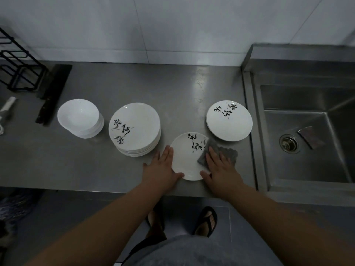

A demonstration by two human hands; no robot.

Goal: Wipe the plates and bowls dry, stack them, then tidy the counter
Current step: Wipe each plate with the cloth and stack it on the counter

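Bowls (80, 118) and tall plate stack (134, 129) look finished; right grip (221, 169) presses cloth (228, 152) flat-fingered onto one plate (184, 156), left grip (161, 167) steadies it open-palmed; smaller pile (229, 120) probably waits

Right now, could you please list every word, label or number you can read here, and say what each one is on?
On the left stack's top plate: black brush calligraphy, too stylised and blurred to read.
On the right stack's top plate: the same style of calligraphy, unreadable.
On the plate being wiped: similar calligraphy, partly under the grey cloth, unreadable.
On the bowls: no markings show.
No other text is visible.
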